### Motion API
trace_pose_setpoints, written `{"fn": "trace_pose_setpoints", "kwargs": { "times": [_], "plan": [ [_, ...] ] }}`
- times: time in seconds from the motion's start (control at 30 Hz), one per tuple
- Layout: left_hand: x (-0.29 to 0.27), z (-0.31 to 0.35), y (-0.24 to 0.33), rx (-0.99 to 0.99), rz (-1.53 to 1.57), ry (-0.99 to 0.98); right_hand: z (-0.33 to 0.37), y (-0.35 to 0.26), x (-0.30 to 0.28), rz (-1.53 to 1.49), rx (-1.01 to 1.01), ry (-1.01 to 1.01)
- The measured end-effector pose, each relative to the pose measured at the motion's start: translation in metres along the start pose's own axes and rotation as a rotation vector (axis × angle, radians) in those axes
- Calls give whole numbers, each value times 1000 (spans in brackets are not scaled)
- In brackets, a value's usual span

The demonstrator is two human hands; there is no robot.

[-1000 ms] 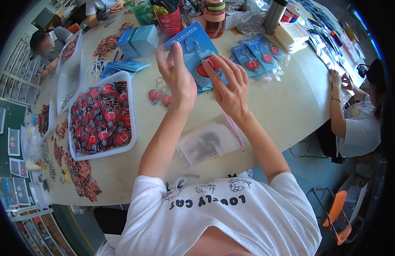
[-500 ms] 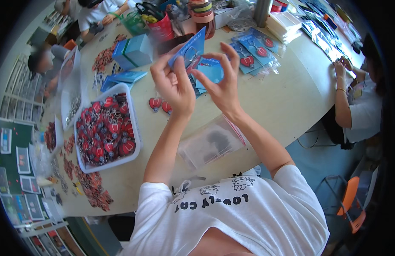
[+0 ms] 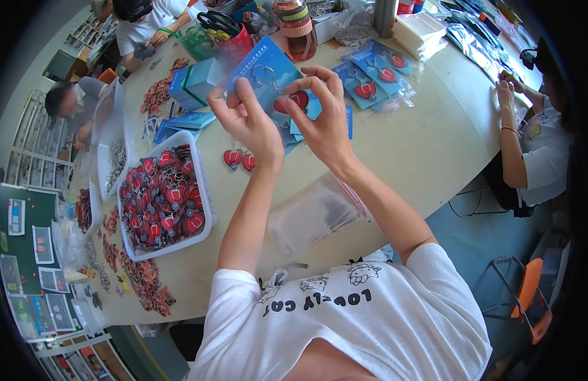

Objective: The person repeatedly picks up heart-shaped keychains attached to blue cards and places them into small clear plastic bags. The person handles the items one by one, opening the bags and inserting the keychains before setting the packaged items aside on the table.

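My left hand (image 3: 252,127) grips a blue card (image 3: 263,57) by its left side, holding it tilted above the table. A keychain with a metal ring (image 3: 264,75) and a red heart pendant (image 3: 298,100) lies against the card's face. With thumb and fingers, my right hand (image 3: 325,117) pinches the pendant at the card's right side. Beneath the hands are more blue cards (image 3: 350,122), partly hidden. Two loose heart keychains (image 3: 232,158) rest on the table below my left hand. Left of my forearm, a white bin (image 3: 210,213) is heaped with red heart keychains (image 3: 160,200).
Clear plastic bags (image 3: 313,216) lie near my chest. Bagged cards with hearts (image 3: 370,79) sit at the back right. A banded card stack (image 3: 195,82), a red cup of scissors (image 3: 236,44) and a bottle (image 3: 297,28) stand behind. Co-workers sit left and right (image 3: 538,140).
The blue card has turned so its face shows, with the ring and heart visible against it. My hands have shifted slightly; my right fingers have closed on the pendant.
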State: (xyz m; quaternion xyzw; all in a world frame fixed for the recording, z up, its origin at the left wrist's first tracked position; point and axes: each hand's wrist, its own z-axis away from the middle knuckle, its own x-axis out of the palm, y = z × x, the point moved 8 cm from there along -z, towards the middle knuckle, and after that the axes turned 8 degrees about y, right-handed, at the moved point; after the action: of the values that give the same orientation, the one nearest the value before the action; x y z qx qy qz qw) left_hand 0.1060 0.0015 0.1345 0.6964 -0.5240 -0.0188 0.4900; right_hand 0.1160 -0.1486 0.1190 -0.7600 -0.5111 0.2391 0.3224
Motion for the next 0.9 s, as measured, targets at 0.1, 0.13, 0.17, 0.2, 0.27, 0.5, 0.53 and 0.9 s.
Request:
{"fn": "trace_pose_setpoints", "kwargs": {
  "times": [0.1, 0.13, 0.17, 0.2, 0.27, 0.5, 0.53, 0.9],
  "plan": [
    [0, 1, 0, -105, 90, 68, 8, 20, 1, -152, 263, 63],
    [-1, 1, 1, -138, 104, 78, 14, 26, 1, -195, 373, 93],
    [-3, 1, 2, -171, 117, 88, 20, 32, 1, -237, 484, 123],
    [-4, 1, 2, -204, 131, 98, 24, 34, 9, -317, 549, 38],
    [-8, 2, 2, -265, 153, 145, 32, 37, 18, -467, 678, -136],
    [-19, 25, -7, -405, -217, -294, 41, 50, -15, -481, 600, -88],
    [-37, 40, -13, -273, -579, -519, 41, 61, -33, -429, 599, -58],
    [-106, 130, -25, -214, -979, -928, 103, 103, -118, -151, 754, -72]
  ]
}}
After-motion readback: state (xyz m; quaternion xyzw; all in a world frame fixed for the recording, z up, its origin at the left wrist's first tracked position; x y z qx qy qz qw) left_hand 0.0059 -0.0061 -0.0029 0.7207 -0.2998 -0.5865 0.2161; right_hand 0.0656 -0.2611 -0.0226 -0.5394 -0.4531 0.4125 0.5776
